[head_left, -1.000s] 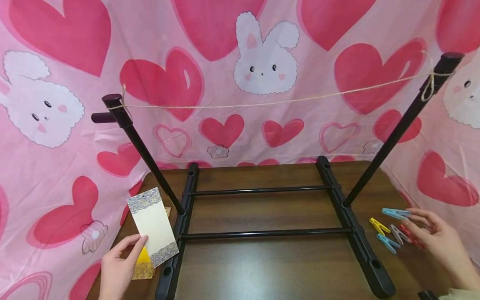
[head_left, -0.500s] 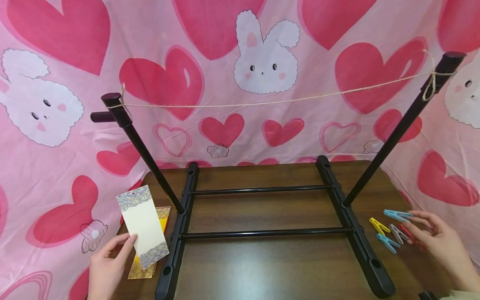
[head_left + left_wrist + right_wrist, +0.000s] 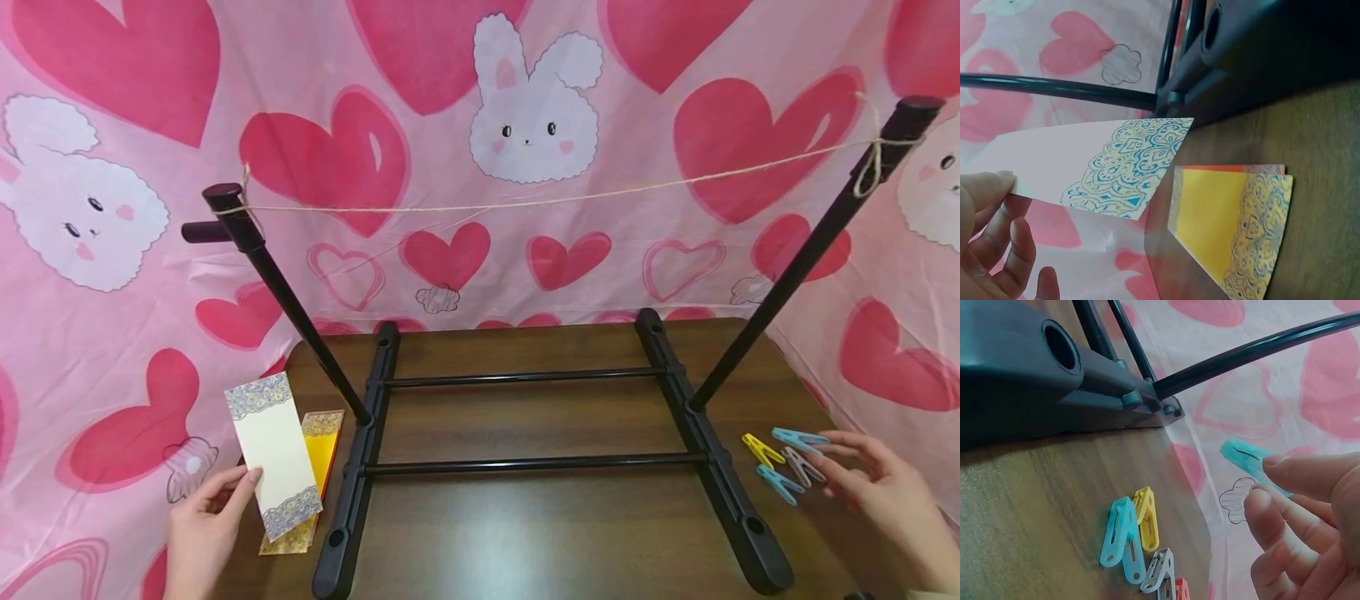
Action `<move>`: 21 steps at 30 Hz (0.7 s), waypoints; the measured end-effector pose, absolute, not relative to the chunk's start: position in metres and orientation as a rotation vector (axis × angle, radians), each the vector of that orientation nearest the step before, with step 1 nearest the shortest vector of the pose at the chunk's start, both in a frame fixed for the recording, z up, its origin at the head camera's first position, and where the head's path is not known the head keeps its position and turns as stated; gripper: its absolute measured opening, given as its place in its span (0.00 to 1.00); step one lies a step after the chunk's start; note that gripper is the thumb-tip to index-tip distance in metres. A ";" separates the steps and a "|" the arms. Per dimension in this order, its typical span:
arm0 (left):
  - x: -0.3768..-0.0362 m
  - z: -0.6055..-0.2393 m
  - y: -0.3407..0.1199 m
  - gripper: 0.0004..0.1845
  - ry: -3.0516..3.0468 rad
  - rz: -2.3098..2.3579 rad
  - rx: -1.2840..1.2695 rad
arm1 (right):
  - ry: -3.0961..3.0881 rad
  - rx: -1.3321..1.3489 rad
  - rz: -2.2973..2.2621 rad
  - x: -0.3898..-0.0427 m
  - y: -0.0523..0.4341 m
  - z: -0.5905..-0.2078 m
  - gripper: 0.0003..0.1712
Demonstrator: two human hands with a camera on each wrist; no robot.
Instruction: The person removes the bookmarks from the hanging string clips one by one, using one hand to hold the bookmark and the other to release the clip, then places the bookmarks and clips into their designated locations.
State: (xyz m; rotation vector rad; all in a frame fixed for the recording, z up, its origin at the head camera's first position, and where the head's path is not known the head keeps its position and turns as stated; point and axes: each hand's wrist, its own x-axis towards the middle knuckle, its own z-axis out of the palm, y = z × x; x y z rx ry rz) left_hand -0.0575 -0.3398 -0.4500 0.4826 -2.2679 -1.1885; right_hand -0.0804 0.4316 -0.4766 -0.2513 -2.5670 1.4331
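Note:
Between thumb and fingers my left hand pinches a cream paper card with lacy blue-grey bands at both ends, tilted above the table. Below and beside it lie yellow and red cards with gold patterned ends, partly covered in the head view. At the right, my right hand pinches a light blue clothespin, raised off the table. Near that hand lie a yellow clothespin, another blue clothespin and a grey clothespin. A red clothespin shows only in part.
A black frame stands on the wooden table between the hands. Its two uprights carry a thin string tied across the top. Pink fabric with hearts and rabbits hangs behind and at both sides.
My left hand has moved left with the cream card, uncovering more of the yellow card below. My right hand has shifted slightly right and down with the blue clothespin.

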 end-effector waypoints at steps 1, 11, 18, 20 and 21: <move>-0.057 -0.451 -0.341 0.07 -2.271 -1.190 0.487 | -2.567 -0.249 1.429 -0.080 0.432 -0.477 0.25; -0.061 -0.457 -0.353 0.12 -2.348 -1.123 0.497 | -2.594 -0.262 1.286 -0.073 0.435 -0.484 0.23; -0.064 -0.465 -0.358 0.09 -2.385 -1.090 0.417 | -2.539 -0.259 1.386 -0.064 0.448 -0.496 0.25; -0.064 -0.467 -0.359 0.09 -2.395 -1.085 0.396 | -2.532 -0.219 1.416 -0.062 0.452 -0.500 0.27; -0.065 -0.469 -0.361 0.09 -2.403 -1.081 0.384 | -2.527 -0.203 1.434 -0.061 0.454 -0.502 0.27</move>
